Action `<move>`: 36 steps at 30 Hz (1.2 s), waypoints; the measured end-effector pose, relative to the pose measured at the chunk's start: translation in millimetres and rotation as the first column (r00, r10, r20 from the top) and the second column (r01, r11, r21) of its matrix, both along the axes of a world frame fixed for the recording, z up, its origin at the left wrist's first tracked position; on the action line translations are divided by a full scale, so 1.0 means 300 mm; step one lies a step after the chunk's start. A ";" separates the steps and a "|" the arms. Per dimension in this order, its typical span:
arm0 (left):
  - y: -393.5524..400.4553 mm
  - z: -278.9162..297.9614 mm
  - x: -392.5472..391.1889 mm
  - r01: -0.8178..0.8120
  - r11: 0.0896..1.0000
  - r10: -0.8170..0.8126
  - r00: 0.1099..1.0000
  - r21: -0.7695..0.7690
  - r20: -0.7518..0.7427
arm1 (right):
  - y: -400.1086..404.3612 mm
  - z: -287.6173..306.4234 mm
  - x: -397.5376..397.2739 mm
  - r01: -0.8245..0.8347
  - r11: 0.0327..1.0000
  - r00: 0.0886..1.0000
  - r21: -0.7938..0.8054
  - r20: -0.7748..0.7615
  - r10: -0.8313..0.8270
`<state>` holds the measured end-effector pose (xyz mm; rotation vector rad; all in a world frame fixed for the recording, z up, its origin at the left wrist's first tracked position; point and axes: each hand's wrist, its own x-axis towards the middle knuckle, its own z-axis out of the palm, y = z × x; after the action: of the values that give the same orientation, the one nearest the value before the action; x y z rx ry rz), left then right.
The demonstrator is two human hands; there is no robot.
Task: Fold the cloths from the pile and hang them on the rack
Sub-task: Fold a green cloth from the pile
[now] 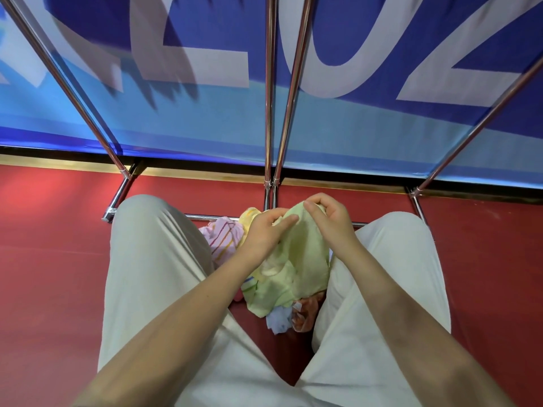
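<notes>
The person wears loose, pale beige trousers (152,259) with soft creases; both forearms are bare, with no sleeves showing.

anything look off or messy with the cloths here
Nothing damaged. The pile lies crumpled on the red floor, unfolded, and both hands grip the light green cloth.

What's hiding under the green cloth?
Under the green cloth peek other cloths from the pile: a pink striped one, a yellow one, a light blue one and an orange-brown one. Anything directly beneath it is covered.
</notes>
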<state>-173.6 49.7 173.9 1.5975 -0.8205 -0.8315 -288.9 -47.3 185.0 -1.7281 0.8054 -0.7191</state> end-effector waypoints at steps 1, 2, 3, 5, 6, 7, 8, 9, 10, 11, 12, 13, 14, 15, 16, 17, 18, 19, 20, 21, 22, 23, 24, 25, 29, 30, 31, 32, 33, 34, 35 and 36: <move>-0.004 -0.004 0.006 -0.032 0.999 0.032 0.999 -0.001 -0.031 | -0.003 -0.009 -0.003 -0.003 1.000 1.000 -0.003 -0.017 0.003; -0.006 -0.005 0.012 -0.073 0.997 0.073 0.995 -0.001 -0.065 | -0.006 -0.019 -0.007 -0.016 1.000 0.999 -0.009 -0.042 0.015; -0.009 -0.006 0.020 -0.118 0.993 0.118 0.989 0.002 -0.087 | -0.008 -0.030 -0.011 -0.036 0.999 0.997 -0.013 -0.072 0.035; -0.013 -0.006 0.034 -0.192 0.981 0.191 0.975 0.006 -0.112 | -0.010 -0.054 -0.017 -0.082 0.997 0.989 0.000 -0.121 0.082; -0.012 0.000 0.039 -0.212 0.977 0.210 0.969 0.000 -0.131 | -0.010 -0.068 -0.019 -0.099 0.995 0.985 0.009 -0.142 0.099; -0.010 0.010 0.043 -0.226 0.974 0.223 0.964 -0.007 -0.147 | -0.011 -0.080 -0.021 -0.113 0.993 0.979 0.014 -0.167 0.114; -0.006 0.021 0.049 -0.247 0.969 0.243 0.959 -0.013 -0.149 | -0.012 -0.093 -0.024 -0.130 0.991 0.971 0.010 -0.198 0.130; -0.003 0.028 0.060 -0.278 0.960 0.274 0.951 -0.014 -0.143 | -0.013 -0.108 -0.027 -0.156 0.988 0.959 -0.003 -0.239 0.151; 0.002 0.033 0.076 -0.316 0.949 0.311 0.940 -0.015 -0.138 | -0.013 -0.119 -0.031 -0.186 0.982 0.943 -0.020 -0.285 0.172; 0.007 0.036 0.095 -0.357 0.934 0.351 0.926 -0.019 -0.141 | -0.013 -0.131 -0.035 -0.212 0.976 0.924 -0.039 -0.332 0.188; 0.013 0.038 0.118 -0.400 0.916 0.392 0.907 -0.024 -0.154 | -0.013 -0.142 -0.040 -0.233 0.971 0.906 -0.055 -0.374 0.197; 0.019 0.038 0.143 -0.451 0.892 0.440 0.881 -0.024 -0.170 | -0.014 -0.151 -0.046 -0.247 0.967 0.889 -0.063 -0.412 0.200; 0.025 0.039 0.168 -0.505 0.863 0.493 0.848 -0.016 -0.193 | -0.017 -0.162 -0.052 -0.254 0.965 0.871 -0.059 -0.447 0.202; 0.031 0.038 0.193 -0.557 0.830 0.542 0.810 -0.005 -0.224 | -0.020 -0.175 -0.058 -0.260 0.964 0.852 -0.049 -0.481 0.206; 0.038 0.038 0.214 -0.603 0.797 0.583 0.767 0.007 -0.268 | -0.024 -0.187 -0.063 -0.267 0.963 0.831 -0.032 -0.513 0.214; 0.043 0.039 0.231 -0.643 0.765 0.616 0.721 0.023 -0.317 | -0.027 -0.199 -0.067 -0.274 0.962 0.813 -0.011 -0.538 0.225; 0.049 0.039 0.245 -0.675 0.736 0.642 0.675 0.046 -0.364 | -0.030 -0.208 -0.069 -0.277 0.961 0.801 0.016 -0.548 0.240; 0.054 0.034 0.259 -0.699 0.712 0.660 0.636 0.063 -0.401 | -0.031 -0.212 -0.069 -0.274 0.960 0.804 0.047 -0.536 0.256; 0.059 0.031 0.270 -0.718 0.693 0.672 0.605 0.072 -0.428 | -0.029 -0.206 -0.066 -0.264 0.961 0.823 0.082 -0.501 0.269; 0.063 0.027 0.280 -0.732 0.677 0.679 0.585 0.072 -0.444 | -0.028 -0.196 -0.061 -0.247 0.962 0.849 0.118 -0.452 0.274; 0.066 0.026 0.289 -0.742 0.667 0.684 0.572 0.071 -0.452 | -0.025 -0.180 -0.055 -0.227 0.962 0.875 0.149 -0.403 0.269; 0.067 0.023 0.295 -0.746 0.662 0.690 0.572 0.070 -0.444 | -0.022 -0.163 -0.049 -0.205 0.963 0.898 0.172 -0.358 0.256; 0.068 0.022 0.299 -0.748 0.661 0.696 0.576 0.069 -0.428 | -0.020 -0.146 -0.045 -0.184 0.965 0.917 0.189 -0.321 0.238; 0.067 0.019 0.300 -0.746 0.662 0.701 0.586 0.066 -0.405 | -0.017 -0.130 -0.044 -0.167 0.965 0.932 0.204 -0.288 0.222; 0.062 0.003 0.286 -0.730 0.678 0.703 0.610 0.086 -0.366 | -0.009 -0.083 -0.038 -0.063 0.963 0.988 0.262 -0.120 0.097; 0.059 -0.002 0.279 -0.724 0.683 0.704 0.620 0.093 -0.348 | -0.010 -0.068 -0.036 -0.025 0.960 0.997 0.279 -0.062 0.044; 0.056 -0.007 0.273 -0.715 0.691 0.705 0.635 0.104 -0.316 | -0.012 -0.052 -0.033 0.004 0.959 1.000 0.285 -0.013 0.000; 0.053 -0.009 0.263 -0.704 0.700 0.703 0.652 0.120 -0.282 | -0.015 -0.037 -0.032 0.019 0.962 1.000 0.273 0.018 -0.025; 0.050 -0.015 0.256 -0.685 0.715 0.695 0.675 0.140 -0.249 | -0.017 -0.024 -0.032 0.021 0.969 0.999 0.246 0.032 -0.030; 0.049 -0.020 0.251 -0.659 0.735 0.678 0.703 0.163 -0.216 | -0.018 -0.012 -0.033 0.014 0.977 0.999 0.212 0.035 -0.022; 0.045 -0.026 0.244 -0.625 0.759 0.650 0.737 0.181 -0.183 | -0.017 -0.002 -0.032 0.007 0.984 0.999 0.177 0.031 -0.012; 0.043 -0.028 0.233 -0.590 0.783 0.618 0.773 0.197 -0.142 | -0.017 0.005 -0.028 0.004 0.989 1.000 0.146 0.028 -0.008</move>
<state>-103.8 62.5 165.6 1.7244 -0.0661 -0.5648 -297.4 -52.4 186.6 -1.5818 0.8237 -0.6709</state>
